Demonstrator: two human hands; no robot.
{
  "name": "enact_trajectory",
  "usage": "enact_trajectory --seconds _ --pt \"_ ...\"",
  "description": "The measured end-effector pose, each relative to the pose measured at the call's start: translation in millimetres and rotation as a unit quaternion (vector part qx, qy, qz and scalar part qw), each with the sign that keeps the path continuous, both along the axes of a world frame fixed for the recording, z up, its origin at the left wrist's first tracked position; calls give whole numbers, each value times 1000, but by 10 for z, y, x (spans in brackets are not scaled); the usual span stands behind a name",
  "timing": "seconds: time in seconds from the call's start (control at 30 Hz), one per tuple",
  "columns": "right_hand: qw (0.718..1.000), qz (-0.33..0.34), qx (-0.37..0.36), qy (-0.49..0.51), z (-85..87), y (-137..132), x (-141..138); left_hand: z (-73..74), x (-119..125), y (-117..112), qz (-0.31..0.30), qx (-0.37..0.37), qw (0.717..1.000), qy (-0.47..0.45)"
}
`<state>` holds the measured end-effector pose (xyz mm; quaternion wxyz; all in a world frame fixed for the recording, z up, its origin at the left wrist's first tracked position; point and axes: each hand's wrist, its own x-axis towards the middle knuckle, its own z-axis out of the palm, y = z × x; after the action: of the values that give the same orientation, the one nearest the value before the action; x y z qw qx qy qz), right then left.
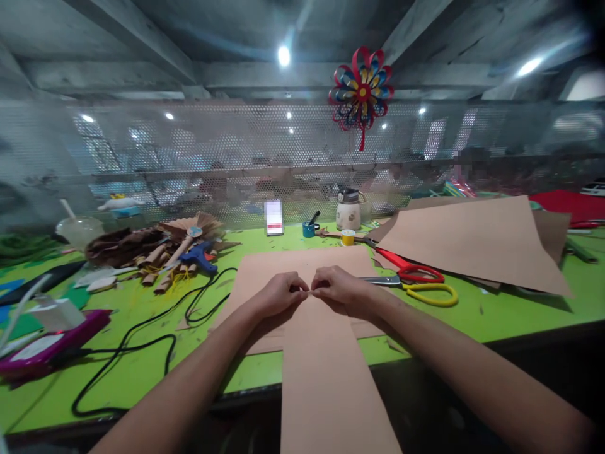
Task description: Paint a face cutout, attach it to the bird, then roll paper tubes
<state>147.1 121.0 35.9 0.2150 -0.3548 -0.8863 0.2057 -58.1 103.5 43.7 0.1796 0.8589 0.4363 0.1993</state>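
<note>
A long strip of brown paper (pixel 326 372) runs from the green table (pixel 496 315) toward me and hangs past its front edge. My left hand (pixel 278 293) and my right hand (pixel 343 289) meet at the strip's far end, both closed in a pinch on its edge, fingertips nearly touching. Under the strip lies a larger brown paper sheet (pixel 265 271), flat on the table.
Red-handled scissors (pixel 409 268) and yellow-handled scissors (pixel 425 293) lie right of my hands. A big brown sheet (pixel 472 246) lies at the right. A blue glue gun (pixel 198 255), black cables (pixel 142 340), paper scraps (pixel 142 246) and a magenta box (pixel 51 343) sit left. A mesh screen (pixel 236 170) stands behind.
</note>
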Motion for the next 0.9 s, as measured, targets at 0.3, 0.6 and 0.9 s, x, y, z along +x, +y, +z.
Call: enact_trajectory --seconds 0.3,0.6,0.9 --pt "1000 0 6 -16 49 -16 9 -8 37 -22 1 27 1000 16" --pt "998 4 -58 -30 119 -63 88 47 -20 -34 8 -32 999 16" --pt "997 17 -65 -38 125 -91 150 28 -44 -13 4 -6 999 35"
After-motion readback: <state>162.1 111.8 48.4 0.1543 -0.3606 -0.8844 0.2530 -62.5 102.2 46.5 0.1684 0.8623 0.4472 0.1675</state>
